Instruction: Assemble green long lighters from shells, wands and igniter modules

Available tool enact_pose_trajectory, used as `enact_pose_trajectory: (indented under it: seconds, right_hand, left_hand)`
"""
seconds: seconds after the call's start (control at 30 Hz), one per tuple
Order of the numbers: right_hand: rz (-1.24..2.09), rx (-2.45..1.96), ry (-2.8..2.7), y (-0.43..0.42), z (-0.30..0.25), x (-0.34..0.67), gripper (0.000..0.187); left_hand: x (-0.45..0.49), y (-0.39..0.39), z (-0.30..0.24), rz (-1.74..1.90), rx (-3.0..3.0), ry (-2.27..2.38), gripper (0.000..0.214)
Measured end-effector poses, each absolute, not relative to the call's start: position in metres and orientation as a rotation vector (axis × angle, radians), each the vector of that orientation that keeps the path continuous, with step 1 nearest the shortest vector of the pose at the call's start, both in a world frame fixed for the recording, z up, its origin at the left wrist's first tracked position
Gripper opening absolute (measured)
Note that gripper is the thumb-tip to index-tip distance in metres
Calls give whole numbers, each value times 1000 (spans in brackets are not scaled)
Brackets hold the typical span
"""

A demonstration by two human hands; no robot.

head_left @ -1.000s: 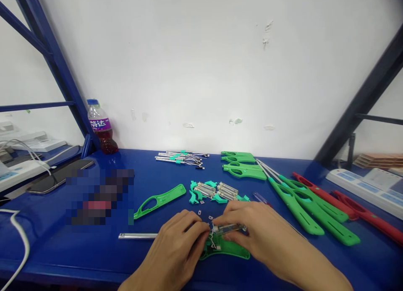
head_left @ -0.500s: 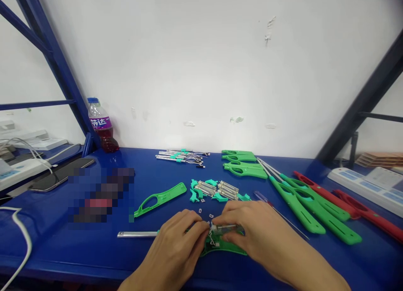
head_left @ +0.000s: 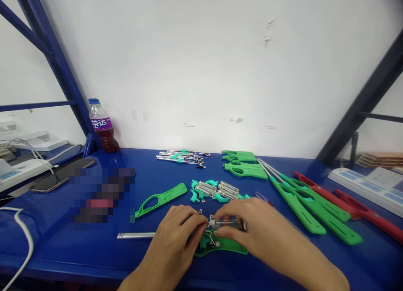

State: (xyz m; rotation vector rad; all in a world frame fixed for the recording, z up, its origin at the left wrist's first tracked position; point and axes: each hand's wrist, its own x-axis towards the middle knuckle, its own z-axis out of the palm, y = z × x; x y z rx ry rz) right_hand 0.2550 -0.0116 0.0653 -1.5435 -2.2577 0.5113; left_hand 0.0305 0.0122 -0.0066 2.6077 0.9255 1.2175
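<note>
Head view: a small clear tube — long axis left to right — is held just above a green handle shell at the blue bench's near edge. It is pinched along its top by the right hand; its left end is nipped by the fingertips of the left hand — wrists angled inward.

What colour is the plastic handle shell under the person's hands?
Bright green; the head view shows the plastic handle shell best.

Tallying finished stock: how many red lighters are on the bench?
2. One red lighter lies at right, beside the green lighters; the other red lighter lies farther right. None looks hidden.
</note>
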Motion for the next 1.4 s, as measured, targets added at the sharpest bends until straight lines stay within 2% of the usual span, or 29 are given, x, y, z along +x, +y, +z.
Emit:
enact_pose_trajectory:
  seconds: [0.23,0.57,1.4]
  right_hand:
    - [516,-1481,-2270,-11,67,260,8]
    - [448,-1463,-2307,-10,64,255,15]
    - [440,-1427,-2305,-12,67,252,18]
  left_hand:
    - [30,8,-5,1099,2534,943,16]
    - [29,10,-8,1183,2646,877,21]
    - [29,9,-10,1235,2722,815,20]
